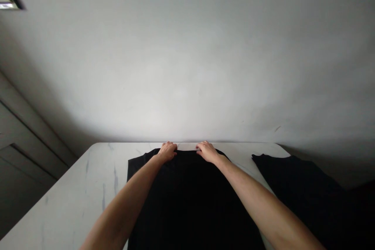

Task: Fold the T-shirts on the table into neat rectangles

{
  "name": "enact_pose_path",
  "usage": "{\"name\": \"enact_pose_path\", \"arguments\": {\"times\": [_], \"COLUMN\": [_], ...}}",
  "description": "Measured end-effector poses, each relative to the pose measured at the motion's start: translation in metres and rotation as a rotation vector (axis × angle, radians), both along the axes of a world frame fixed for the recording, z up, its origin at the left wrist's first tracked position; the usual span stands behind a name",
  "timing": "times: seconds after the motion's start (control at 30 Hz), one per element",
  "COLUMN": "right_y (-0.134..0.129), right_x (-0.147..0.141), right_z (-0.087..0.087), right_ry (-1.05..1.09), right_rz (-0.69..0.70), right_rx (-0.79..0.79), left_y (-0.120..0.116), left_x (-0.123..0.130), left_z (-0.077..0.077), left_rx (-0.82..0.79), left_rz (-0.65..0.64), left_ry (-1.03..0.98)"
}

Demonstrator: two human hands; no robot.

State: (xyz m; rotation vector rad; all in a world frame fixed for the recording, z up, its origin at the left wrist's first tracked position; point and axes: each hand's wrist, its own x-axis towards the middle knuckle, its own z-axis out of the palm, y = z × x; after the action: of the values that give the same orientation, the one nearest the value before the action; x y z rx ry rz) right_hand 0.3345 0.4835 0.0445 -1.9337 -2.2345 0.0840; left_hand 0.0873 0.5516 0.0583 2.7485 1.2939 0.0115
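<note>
A black cloth garment (187, 203) lies spread flat on the white marble table (73, 207), and its lower part runs out of view at the bottom. My left hand (166, 152) is at the garment's far edge, fingers curled over the fabric. My right hand (207, 152) sits at the same edge, a short gap from the left, its fingers also gathered on the cloth. Both forearms stretch forward over the table. The dark fabric shows little detail, so folds and seams are hard to make out.
A second black garment (293, 191) lies at the table's right side and runs past the table's edge into shadow. A grey wall (187, 66) rises behind the table. Grey panelled cabinet doors (26, 144) stand at the left.
</note>
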Motion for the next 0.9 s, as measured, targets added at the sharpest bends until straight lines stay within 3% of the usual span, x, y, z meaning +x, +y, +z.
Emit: {"name": "enact_pose_path", "arguments": {"times": [0.43,0.57,0.73,0.83,0.9], "right_y": [-0.001,0.001,0.004,0.005,0.002], "right_x": [0.015,0.019,0.019,0.019,0.025], "right_z": [-0.016,-0.022,-0.026,-0.024,-0.018], "right_ry": [-0.015,-0.008,-0.022,-0.012,-0.004], "right_rz": [-0.007,-0.008,-0.018,-0.031,-0.049], "right_rx": [0.132,0.185,0.190,0.182,0.185], "left_y": [0.006,0.004,-0.027,-0.050,-0.059], "left_x": [0.001,0.000,0.021,0.037,0.043], "left_z": [-0.018,-0.015,-0.012,-0.026,-0.035], "left_rx": [0.129,0.179,0.232,0.163,0.092], "left_rz": [-0.033,-0.006,-0.081,-0.194,-0.195], "left_ry": [-0.011,-0.035,-0.101,-0.130,-0.134]}}
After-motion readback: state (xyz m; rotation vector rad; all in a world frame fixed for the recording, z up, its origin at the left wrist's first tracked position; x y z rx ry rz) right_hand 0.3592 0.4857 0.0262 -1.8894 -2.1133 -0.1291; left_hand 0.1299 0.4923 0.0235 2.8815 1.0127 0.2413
